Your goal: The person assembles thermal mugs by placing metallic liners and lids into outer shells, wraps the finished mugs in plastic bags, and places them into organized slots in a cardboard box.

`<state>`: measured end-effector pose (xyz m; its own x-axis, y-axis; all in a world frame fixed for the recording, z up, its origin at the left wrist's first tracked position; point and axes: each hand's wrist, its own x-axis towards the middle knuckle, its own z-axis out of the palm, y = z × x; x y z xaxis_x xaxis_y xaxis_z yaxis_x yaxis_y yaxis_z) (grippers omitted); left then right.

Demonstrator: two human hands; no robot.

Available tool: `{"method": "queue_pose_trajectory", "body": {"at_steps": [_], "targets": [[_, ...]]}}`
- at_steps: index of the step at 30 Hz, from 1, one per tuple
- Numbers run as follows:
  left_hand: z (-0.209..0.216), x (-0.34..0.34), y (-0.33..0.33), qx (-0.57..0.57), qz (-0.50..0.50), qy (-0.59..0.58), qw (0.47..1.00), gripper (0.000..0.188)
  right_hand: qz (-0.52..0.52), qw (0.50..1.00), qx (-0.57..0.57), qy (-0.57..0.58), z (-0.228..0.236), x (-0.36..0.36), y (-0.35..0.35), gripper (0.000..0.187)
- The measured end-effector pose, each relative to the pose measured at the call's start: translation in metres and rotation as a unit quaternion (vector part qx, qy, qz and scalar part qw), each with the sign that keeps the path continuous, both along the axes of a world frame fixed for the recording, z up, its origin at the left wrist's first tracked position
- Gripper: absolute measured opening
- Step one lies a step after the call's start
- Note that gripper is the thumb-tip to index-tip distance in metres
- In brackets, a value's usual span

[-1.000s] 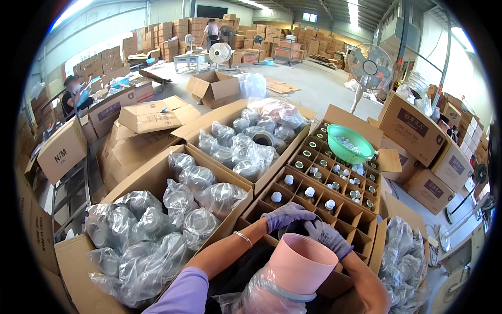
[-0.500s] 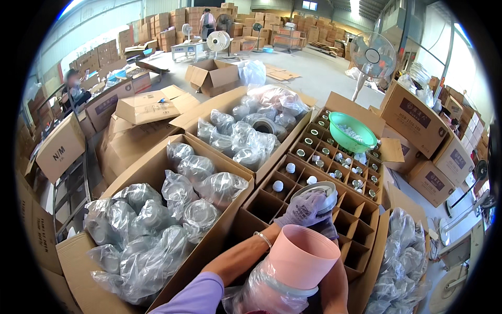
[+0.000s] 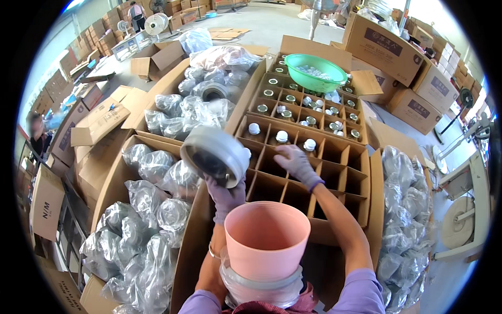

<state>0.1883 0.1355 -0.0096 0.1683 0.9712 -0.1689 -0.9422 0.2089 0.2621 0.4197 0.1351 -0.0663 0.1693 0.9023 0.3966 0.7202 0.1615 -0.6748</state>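
Left hand [image 3: 226,196], gloved, held a grey drum-shaped part [image 3: 214,155] from below, with the fingers bent around its lower edge. The part was raised above the border between the carton of plastic-wrapped pieces [image 3: 116,183] and the divided carton [image 3: 375,193], ahead and left of the pink pot. It looked wider than deep and was blurred in outline. Orientation: tilted, with its dark hollow side turned back toward the wearer and down to the left; its central axis ran from there obliquely up to the right, and the outer wall showed along the top and right.

Right hand [image 3: 298,166], gloved, was over the divided carton, fingers loosely extended, slightly bent, tips pointing left. Near it, beyond the fingertips, white-capped bottles [image 3: 282,137] occupied a row of compartments. Contact with the dividers could not be determined.

Pink pot [image 3: 266,256]: close to the wearer's torso, mouth up, long axis near vertical, clear plastic around its lower part. Green bowl [image 3: 308,83] with small white pieces: farther off, over the carton's far section.
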Motion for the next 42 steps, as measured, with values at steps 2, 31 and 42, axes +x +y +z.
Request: {"method": "queue_pose_trajectory", "body": {"at_steps": [2, 31, 42], "targets": [[-0.030, -0.002, 0.015, 0.229, -0.098, -0.163, 0.955, 0.040, 0.092, 0.994, 0.016, -0.053, -0.027, -0.031, 0.048, 0.037], [0.063, 0.030, -0.005, 0.336, -0.392, -0.186, 0.836, 0.059, 0.347, 0.702, 0.295, -0.547, 0.219, -0.050, -0.114, 0.050], [-0.005, -0.056, -0.060, 0.424, -0.194, 0.375, 0.801, 0.051, 0.166, 0.895, 0.106, 0.400, 0.122, -0.067, -0.147, 0.121]]}}
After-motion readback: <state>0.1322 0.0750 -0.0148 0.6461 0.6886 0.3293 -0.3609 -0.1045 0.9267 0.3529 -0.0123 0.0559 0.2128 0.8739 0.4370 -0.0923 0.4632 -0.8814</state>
